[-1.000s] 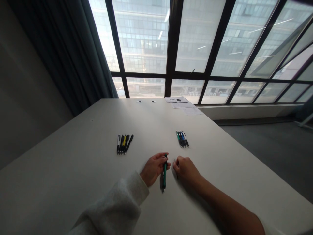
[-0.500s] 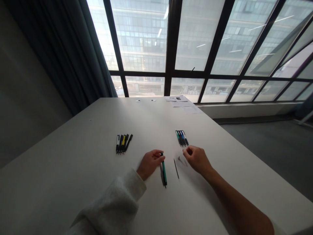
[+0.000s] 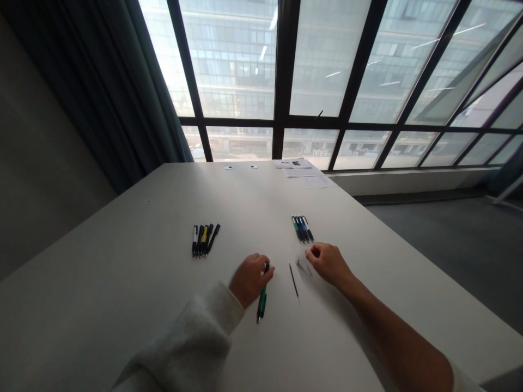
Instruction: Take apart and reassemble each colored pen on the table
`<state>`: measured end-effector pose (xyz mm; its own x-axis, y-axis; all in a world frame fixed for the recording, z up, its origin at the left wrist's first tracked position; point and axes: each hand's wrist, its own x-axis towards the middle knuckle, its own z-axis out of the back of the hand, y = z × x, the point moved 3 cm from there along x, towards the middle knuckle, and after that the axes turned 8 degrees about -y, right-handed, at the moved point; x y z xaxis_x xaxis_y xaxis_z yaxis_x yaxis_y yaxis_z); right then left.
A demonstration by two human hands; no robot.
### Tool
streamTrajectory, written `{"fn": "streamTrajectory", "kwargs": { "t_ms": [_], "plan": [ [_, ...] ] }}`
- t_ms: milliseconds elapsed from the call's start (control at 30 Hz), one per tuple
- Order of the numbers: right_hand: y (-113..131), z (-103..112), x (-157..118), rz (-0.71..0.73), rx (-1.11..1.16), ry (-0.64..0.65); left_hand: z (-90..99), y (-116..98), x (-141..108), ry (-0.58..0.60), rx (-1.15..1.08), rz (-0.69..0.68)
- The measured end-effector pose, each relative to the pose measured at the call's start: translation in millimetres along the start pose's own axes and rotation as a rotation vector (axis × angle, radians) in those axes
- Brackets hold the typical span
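My left hand (image 3: pixel 250 280) is closed round the upper end of a green pen (image 3: pixel 262 305), whose lower end points toward me. To the right of it a thin dark pen refill (image 3: pixel 293 281) lies on the white table. My right hand (image 3: pixel 328 262) hovers with its fingertips pinched together; what they hold, if anything, is too small to make out. Just left of those fingertips is a small greyish piece (image 3: pixel 298 262), too blurred to name. Beyond my right hand lies a row of several pens (image 3: pixel 302 228) in green, black, blue and white.
At the left lies another group of several pens (image 3: pixel 204 240), black with one yellow and one white. Paper sheets (image 3: pixel 300 170) rest at the table's far right edge, and two round fittings (image 3: pixel 254 167) sit along the far edge. Windows and a dark curtain (image 3: pixel 134 98) stand behind.
My left hand has turned the green pen so that its lower end swung left, and its fingers have shifted on the upper end. My right hand stays nearly in place, still pinched.
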<state>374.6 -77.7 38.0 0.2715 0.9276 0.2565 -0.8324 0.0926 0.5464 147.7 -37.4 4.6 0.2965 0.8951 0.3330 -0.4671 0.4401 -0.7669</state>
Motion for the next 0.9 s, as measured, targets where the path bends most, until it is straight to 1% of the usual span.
{"fn": "streamTrajectory", "kwargs": {
  "t_ms": [167,300,433,633,767,900],
  "plan": [
    [0,-3,0,0.004,-0.017,0.022,1.4,1,-1,-0.027,0.117,-0.001],
    [-2,-1,2,-0.005,-0.033,0.025,6.1,6,4,-0.042,0.162,0.017],
    [-4,2,3,-0.014,-0.057,0.034,18.1,17,16,-0.057,0.161,0.034],
    [-7,2,3,-0.018,-0.084,0.071,37.7,34,26,-0.134,0.195,0.115],
    [-7,1,4,-0.017,-0.105,0.083,40.3,37,27,-0.136,0.209,0.136],
    [-9,-1,4,-0.014,-0.128,0.113,40.0,37,27,-0.114,0.244,0.137]
  ]
}}
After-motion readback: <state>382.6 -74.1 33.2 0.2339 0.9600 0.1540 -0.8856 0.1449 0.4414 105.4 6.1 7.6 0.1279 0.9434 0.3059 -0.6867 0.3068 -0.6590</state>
